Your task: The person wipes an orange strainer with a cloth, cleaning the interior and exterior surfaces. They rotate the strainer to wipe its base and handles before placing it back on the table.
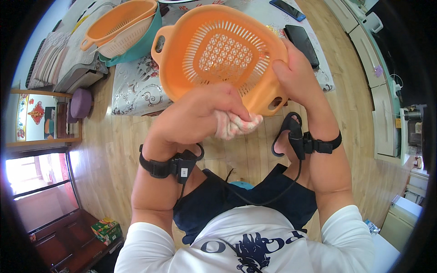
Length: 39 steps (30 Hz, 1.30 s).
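Note:
An orange plastic colander (170,68) is tilted up in front of me, with slotted walls, a patterned base and two loop handles. My right hand (300,73) grips its right rim, thumb on the inner side. In my left hand (205,111) is a bunched pink-and-white cloth (235,126), held against the colander's near edge. Part of that edge is hidden behind my left hand. To the left stands a nested stack: an orange colander (136,12), a cream one (128,42) and a teal basin (155,34).
The table (136,92) wears a floral cloth cover. A black wallet-like case (302,46) and a smartphone (287,9) lie at its right. A basin (194,4) with red writing stands at the back. A purple stool (81,103) is off to the left.

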{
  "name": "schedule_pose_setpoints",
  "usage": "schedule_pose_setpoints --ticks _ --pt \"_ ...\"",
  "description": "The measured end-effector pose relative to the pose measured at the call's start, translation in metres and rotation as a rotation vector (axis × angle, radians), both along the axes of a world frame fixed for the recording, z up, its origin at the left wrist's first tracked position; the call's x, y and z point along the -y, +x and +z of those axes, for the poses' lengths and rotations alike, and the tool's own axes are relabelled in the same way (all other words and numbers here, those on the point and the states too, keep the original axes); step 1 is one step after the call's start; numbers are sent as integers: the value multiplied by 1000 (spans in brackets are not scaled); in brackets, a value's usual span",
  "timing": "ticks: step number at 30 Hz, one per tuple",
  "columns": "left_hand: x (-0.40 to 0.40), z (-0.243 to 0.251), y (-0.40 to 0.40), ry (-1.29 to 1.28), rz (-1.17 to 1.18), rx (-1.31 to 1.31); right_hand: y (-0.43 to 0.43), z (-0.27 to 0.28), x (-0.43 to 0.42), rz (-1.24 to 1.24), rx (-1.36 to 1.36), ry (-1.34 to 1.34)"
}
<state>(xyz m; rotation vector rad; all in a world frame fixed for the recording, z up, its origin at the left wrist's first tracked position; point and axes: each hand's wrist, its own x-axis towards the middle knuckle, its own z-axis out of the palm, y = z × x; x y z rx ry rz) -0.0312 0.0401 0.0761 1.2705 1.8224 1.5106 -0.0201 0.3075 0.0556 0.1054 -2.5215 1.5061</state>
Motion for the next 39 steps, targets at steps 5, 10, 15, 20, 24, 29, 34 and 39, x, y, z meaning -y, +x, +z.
schedule_pose_setpoints --ticks 5,10,15,20,24,29,34,39 --pt "22 -8 -2 -49 29 176 -1 0 -11 -106 -168 58" --pt "12 -22 -5 201 686 218 -5 -1 -10 -78 -246 81" --pt "1 -23 -1 171 705 -109 1 5 -4 -116 -350 47" --pt "8 -33 -3 319 824 -141 -8 3 -26 -193 -396 -142" --pt "8 -42 -11 419 940 -245 -8 -5 -25 -240 -370 -90" --pt "5 -43 -16 685 972 -82 -13 -8 -27 -298 -283 -412" --pt "4 -48 -31 686 813 543 -8 -6 -23 -288 -180 -695" --pt "0 -39 -27 656 688 726 -8 -16 -23 -234 -301 -411"
